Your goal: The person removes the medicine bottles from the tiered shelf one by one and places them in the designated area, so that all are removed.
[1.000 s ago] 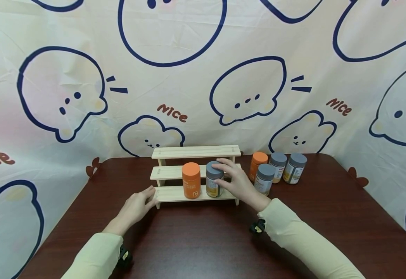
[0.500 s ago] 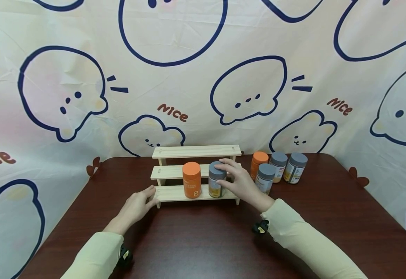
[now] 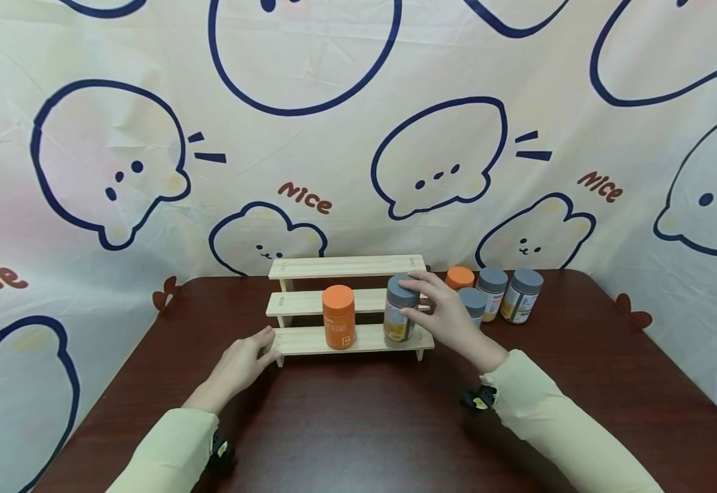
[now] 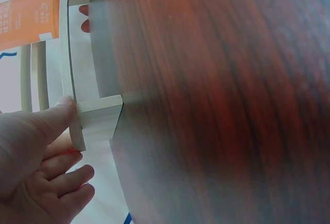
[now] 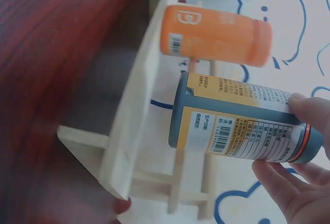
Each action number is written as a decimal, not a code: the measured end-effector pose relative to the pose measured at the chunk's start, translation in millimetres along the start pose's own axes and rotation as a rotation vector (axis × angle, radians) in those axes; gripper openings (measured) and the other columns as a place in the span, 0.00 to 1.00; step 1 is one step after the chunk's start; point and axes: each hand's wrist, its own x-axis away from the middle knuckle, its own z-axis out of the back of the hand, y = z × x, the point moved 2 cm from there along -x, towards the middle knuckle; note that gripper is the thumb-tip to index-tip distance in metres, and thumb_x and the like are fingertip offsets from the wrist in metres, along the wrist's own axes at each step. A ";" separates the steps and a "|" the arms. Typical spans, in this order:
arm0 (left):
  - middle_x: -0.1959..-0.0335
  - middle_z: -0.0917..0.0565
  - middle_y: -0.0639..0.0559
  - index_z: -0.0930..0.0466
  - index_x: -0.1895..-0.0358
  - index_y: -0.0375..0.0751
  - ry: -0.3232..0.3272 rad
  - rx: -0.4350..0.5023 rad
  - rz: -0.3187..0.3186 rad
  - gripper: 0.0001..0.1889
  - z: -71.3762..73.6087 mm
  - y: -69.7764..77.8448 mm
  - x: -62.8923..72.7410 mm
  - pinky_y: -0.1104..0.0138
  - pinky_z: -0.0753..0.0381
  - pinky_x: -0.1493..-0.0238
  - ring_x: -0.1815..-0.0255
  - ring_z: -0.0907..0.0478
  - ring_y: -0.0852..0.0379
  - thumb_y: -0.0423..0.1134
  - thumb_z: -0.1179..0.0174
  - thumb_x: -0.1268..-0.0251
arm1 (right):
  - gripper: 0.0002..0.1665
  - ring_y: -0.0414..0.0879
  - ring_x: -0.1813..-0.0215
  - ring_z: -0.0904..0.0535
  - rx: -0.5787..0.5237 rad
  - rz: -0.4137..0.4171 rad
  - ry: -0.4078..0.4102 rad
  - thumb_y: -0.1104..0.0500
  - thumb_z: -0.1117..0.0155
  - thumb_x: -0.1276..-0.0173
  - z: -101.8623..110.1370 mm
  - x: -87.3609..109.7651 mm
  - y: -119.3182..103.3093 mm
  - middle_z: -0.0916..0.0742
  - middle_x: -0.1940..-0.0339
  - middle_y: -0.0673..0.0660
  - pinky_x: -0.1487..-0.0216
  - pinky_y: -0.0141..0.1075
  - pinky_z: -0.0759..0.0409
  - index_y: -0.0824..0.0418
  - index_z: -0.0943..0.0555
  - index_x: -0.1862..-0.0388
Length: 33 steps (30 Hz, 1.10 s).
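Observation:
A three-tier wooden rack (image 3: 367, 337) stands at the back of the table. My left hand (image 3: 237, 368) pinches the left end of its lowest board; the left wrist view has the thumb (image 4: 55, 118) along the board edge and fingers on the other side. My right hand (image 3: 453, 323) holds a grey-capped supplement bottle (image 3: 398, 320) near its top, thumb on one side and fingers on the other. In the right wrist view a gap shows between the bottle's base (image 5: 180, 110) and the lowest board. An orange bottle (image 3: 338, 318) stands upright on that board, left of the held one.
Right of the rack, a second orange-capped bottle (image 3: 459, 278) and several grey-capped bottles (image 3: 520, 298) stand grouped on the dark wooden table (image 3: 358, 418). My right hand partly covers the group. A printed cloth (image 3: 346, 157) hangs behind the table.
My right hand has moved the grey-capped bottle rightward along the lowest board and up a little, away from the orange bottle. The left hand stays on the rack's end.

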 end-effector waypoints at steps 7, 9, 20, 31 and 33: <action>0.40 0.31 0.32 0.31 0.75 0.39 -0.001 0.008 -0.004 0.11 -0.7 -1.2 -1.6 0.61 0.33 0.69 0.62 0.26 0.48 0.36 0.39 0.39 | 0.26 0.53 0.48 0.25 0.044 -0.010 0.052 0.67 0.31 0.44 26.9 -1.5 -7.7 0.28 0.40 0.61 0.56 0.45 0.22 0.64 0.23 0.45; 0.40 0.31 0.32 0.36 0.78 0.41 0.000 0.011 -0.007 0.15 -0.9 -1.3 -2.0 0.62 0.34 0.70 0.66 0.28 0.49 0.36 0.39 0.39 | 0.26 0.54 0.47 0.26 0.072 -0.017 0.081 0.67 0.31 0.45 35.0 -1.7 -8.8 0.28 0.40 0.61 0.55 0.45 0.23 0.64 0.23 0.45; 0.40 0.31 0.32 0.27 0.73 0.38 -0.005 0.004 0.003 0.09 -0.6 -0.8 -0.9 0.61 0.33 0.69 0.61 0.25 0.48 0.36 0.39 0.39 | 0.26 0.56 0.46 0.27 0.146 -0.068 0.188 0.67 0.31 0.44 75.3 1.5 -2.8 0.28 0.39 0.61 0.55 0.49 0.23 0.66 0.24 0.45; 0.39 0.32 0.33 0.27 0.72 0.36 -0.009 0.014 0.003 0.09 -0.6 -1.1 -1.2 0.60 0.32 0.68 0.65 0.27 0.49 0.37 0.40 0.38 | 0.26 0.55 0.45 0.27 0.225 -0.156 0.262 0.64 0.33 0.42 112.8 11.2 8.2 0.27 0.40 0.59 0.54 0.49 0.25 0.64 0.24 0.43; 0.39 0.32 0.33 0.32 0.75 0.39 -0.013 0.016 0.003 0.12 -0.4 -0.8 -1.1 0.61 0.34 0.69 0.66 0.29 0.49 0.37 0.40 0.38 | 0.26 0.56 0.45 0.28 0.233 -0.175 0.275 0.64 0.33 0.41 118.7 14.4 10.5 0.28 0.40 0.59 0.54 0.47 0.25 0.64 0.25 0.42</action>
